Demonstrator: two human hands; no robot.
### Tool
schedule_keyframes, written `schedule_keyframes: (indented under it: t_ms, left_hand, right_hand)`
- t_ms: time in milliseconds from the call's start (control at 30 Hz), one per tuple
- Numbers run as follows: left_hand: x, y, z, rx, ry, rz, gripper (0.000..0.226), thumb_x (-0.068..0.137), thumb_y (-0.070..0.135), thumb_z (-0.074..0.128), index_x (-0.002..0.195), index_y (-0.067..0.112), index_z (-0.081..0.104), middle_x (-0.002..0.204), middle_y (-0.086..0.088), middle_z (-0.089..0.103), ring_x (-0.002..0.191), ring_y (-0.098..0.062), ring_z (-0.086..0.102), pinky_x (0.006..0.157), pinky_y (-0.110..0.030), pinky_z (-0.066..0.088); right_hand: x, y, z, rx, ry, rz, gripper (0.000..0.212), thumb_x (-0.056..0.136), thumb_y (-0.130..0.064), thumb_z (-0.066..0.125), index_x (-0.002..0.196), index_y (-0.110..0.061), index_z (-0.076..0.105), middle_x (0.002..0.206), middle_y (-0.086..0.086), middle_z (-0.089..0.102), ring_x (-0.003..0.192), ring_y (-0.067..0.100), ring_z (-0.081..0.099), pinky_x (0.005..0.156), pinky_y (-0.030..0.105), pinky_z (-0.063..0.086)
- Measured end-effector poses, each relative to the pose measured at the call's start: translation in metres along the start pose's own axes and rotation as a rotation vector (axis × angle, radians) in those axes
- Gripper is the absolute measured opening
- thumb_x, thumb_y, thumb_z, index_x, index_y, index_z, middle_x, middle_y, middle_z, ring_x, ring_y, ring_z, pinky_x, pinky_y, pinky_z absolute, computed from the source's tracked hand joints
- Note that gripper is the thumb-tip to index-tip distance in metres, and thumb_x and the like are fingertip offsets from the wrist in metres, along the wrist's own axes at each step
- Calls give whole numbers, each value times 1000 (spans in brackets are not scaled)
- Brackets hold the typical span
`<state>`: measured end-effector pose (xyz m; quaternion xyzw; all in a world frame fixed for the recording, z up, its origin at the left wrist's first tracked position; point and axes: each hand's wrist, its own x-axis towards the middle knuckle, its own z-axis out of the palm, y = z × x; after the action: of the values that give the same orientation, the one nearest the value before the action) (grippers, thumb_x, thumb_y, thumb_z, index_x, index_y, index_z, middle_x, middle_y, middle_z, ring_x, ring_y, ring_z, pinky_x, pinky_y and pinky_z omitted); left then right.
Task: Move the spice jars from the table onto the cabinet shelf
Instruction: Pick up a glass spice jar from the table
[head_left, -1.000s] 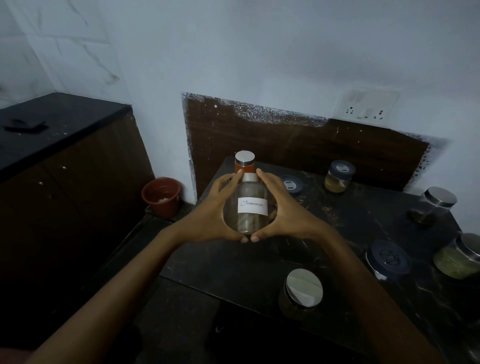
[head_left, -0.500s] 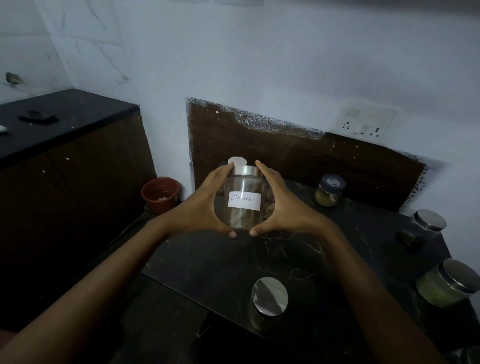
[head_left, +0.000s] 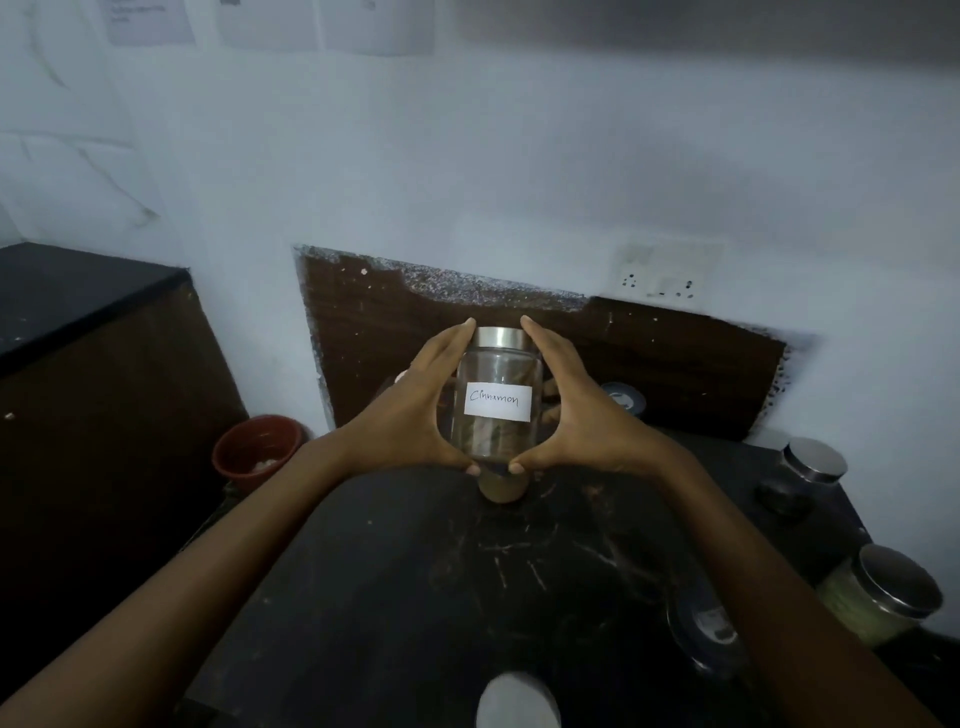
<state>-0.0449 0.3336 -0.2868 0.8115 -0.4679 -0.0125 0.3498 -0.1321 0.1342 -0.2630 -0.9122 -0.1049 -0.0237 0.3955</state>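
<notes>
Cupping cinnamon jar (head_left: 497, 374) between left hand (head_left: 415, 415) and right hand (head_left: 587, 421), mid-frame above worktop (head_left: 415, 571); side-squeeze only, seemingly, so risks slipping, smashing.

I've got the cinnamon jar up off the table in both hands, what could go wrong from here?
The cinnamon jar is smooth glass, held between the left hand and right hand with thumbs just under its base; it might slip onto the small jar below. When you turn away, a forearm could knock the steel-lidded jar nearest you.
</notes>
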Motion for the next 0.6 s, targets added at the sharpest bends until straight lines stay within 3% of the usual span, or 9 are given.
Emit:
schedule_keyframes:
  t_ms: [67, 167, 233, 333, 467, 600]
  left_hand:
    - [24, -5, -8, 8, -5, 34, 134, 55, 38, 88, 149, 25, -6, 154, 10, 4, 131, 5, 27, 105, -29, 41]
    - [59, -8, -24, 25, -8, 70, 136, 54, 38, 89, 149, 28, -8, 154, 12, 1, 136, -10, 28, 107, -32, 37]
    - [82, -5, -40, 51, 14, 118, 136, 54, 38, 89, 147, 29, -9, 155, 12, 0, 137, -6, 21, 107, -19, 28]
    - [114, 3, -71, 64, 53, 209, 133, 56, 37, 88, 145, 35, -10, 152, 18, 0, 126, 3, 34, 95, -1, 32]
    - [154, 19, -119, 131, 133, 340, 131, 56, 39, 88, 143, 41, -11, 150, 25, 0, 122, -2, 40, 97, -19, 44]
    - [179, 37, -171, 220, 234, 427, 135, 54, 40, 88, 143, 45, -13, 149, 29, -4, 119, 6, 39, 94, -16, 44]
  right_hand:
    - [12, 1, -13, -15, 44, 7, 130, 58, -18, 87, 145, -37, -7, 149, -21, -5, 138, 19, 22, 106, 45, 40]
    - [31, -2, -34, -37, 111, 8, 131, 57, -18, 87, 144, -38, -8, 151, -21, -6, 140, 18, 18, 108, 45, 37]
    - [43, -9, -53, -74, 168, -6, 130, 58, -19, 87, 143, -40, -8, 151, -22, -5, 141, 13, 14, 110, 42, 35]
    - [62, -25, -87, -157, 250, -47, 127, 60, -22, 87, 144, -39, -7, 151, -23, -4, 139, 7, 13, 108, 18, 31]
    - [86, -56, -129, -183, 326, -125, 124, 61, -18, 86, 144, -41, -3, 147, -31, -2, 136, 12, 27, 100, 22, 43]
    - [109, -91, -164, -220, 401, -235, 128, 58, -14, 87, 144, -45, -3, 141, -40, -1, 130, 7, 35, 92, 12, 46]
